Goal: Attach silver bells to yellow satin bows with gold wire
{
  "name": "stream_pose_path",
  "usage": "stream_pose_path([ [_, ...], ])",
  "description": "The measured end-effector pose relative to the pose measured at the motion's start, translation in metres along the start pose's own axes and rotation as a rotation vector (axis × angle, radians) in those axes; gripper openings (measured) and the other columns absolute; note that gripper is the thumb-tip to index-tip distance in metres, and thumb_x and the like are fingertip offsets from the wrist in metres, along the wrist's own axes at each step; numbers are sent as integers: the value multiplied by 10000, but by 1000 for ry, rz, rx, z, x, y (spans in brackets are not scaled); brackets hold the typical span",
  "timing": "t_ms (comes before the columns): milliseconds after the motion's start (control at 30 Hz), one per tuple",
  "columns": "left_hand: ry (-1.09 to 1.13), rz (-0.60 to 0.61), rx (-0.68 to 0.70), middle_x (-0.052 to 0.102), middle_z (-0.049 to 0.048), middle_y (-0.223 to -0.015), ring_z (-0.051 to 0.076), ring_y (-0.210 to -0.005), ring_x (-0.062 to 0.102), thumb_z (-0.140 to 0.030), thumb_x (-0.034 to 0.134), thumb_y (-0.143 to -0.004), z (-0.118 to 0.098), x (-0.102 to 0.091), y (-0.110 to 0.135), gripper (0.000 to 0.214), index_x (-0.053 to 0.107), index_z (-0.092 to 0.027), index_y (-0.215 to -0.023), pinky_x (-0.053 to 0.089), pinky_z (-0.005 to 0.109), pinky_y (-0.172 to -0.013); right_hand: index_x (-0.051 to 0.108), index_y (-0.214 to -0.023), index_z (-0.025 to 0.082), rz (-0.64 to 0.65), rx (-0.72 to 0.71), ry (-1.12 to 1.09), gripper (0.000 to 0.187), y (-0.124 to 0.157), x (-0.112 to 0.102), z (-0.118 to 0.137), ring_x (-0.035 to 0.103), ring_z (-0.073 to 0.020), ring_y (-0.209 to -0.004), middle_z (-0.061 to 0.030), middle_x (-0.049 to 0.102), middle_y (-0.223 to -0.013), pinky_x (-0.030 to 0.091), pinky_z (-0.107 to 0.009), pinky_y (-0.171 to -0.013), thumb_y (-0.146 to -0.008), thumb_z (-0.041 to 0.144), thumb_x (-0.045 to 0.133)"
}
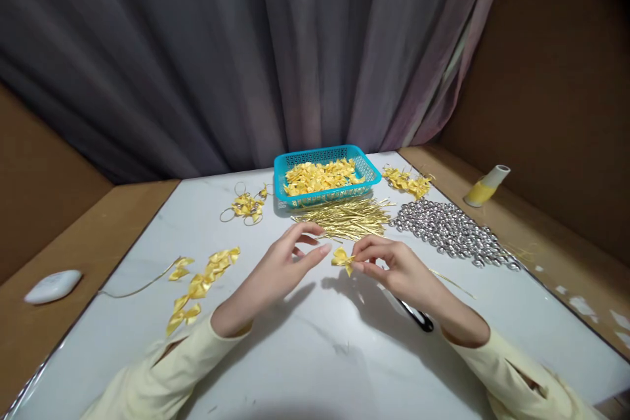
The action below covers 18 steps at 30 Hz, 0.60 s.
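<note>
Between finger and thumb my right hand [396, 266] pinches a yellow satin ribbon bow [342, 258], held above the white tabletop. My left hand [290, 259] is just left of the bow, its thumb and fingers apart and nothing between them. Beyond both hands lies a heap of gold twist ties [347, 218]. A black-handled tool [417, 316] lies partly hidden under my right hand and forearm. One loose gold tie [455, 283] rests to the right of that forearm.
A blue basket [279, 177] of yellow bows stands at the back. Silver rings [447, 230] are piled at right. Bows with wire loops lie in two clusters, left [247, 207] and right [407, 182]. More bows [199, 285], a white mouse-shaped object [52, 287] and a yellow-white container [487, 186] sit around.
</note>
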<state>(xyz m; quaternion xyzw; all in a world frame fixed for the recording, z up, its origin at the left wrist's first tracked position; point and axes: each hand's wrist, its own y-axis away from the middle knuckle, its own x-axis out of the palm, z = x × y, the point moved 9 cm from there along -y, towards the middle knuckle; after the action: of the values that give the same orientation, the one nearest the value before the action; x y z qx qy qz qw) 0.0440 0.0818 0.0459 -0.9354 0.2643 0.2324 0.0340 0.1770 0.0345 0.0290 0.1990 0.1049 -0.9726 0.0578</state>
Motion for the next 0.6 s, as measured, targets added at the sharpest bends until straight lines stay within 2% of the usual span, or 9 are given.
stream_pose_path([
  [67,-32,152,44,624,43,-942,185,-845,586,-415,519,-799,-3,14,-7,280,569,-205,-978,456,310,-721,683,-715,191,51,28,-115,128,0,4,-3,555,-154,-799,-42,596,-838,423,-291,-749,-779,258,595],
  [133,28,321,22,639,25,-784,151,-697,592,-418,476,-827,0,31,-8,273,586,-191,-932,459,276,-629,690,-727,193,87,85,-257,119,0,8,-8,550,-145,-783,-37,585,-848,431,-281,-726,-755,288,623],
  [233,138,448,-31,639,12,-661,126,-576,587,-409,452,-845,4,45,-4,277,591,-172,-877,458,257,-573,690,-693,174,115,176,-432,137,2,12,-14,540,-123,-725,-33,564,-841,438,-256,-663,-729,299,647],
  [367,186,435,-90,666,33,-672,130,-534,605,-397,479,-832,12,48,-1,263,583,-155,-835,451,246,-524,680,-619,152,120,251,-471,197,3,16,-15,512,-89,-602,-33,552,-813,366,-210,-478,-712,323,658],
  [467,187,366,-95,676,43,-709,133,-565,612,-383,510,-813,16,44,-4,253,594,-145,-815,447,241,-530,674,-598,149,95,291,-446,236,4,16,-18,488,-78,-547,-36,539,-818,278,-191,-376,-703,359,658],
  [533,202,319,-75,675,46,-727,137,-619,614,-370,528,-804,16,42,-6,245,606,-138,-802,457,250,-580,682,-624,154,82,291,-401,225,3,15,-19,476,-83,-546,-39,541,-811,253,-187,-357,-707,360,651],
  [600,229,286,-54,666,43,-717,139,-642,609,-362,540,-799,16,41,-7,239,609,-134,-787,460,257,-609,692,-658,165,45,268,-342,184,2,10,-20,500,-106,-620,-47,552,-836,300,-191,-393,-708,338,653],
])
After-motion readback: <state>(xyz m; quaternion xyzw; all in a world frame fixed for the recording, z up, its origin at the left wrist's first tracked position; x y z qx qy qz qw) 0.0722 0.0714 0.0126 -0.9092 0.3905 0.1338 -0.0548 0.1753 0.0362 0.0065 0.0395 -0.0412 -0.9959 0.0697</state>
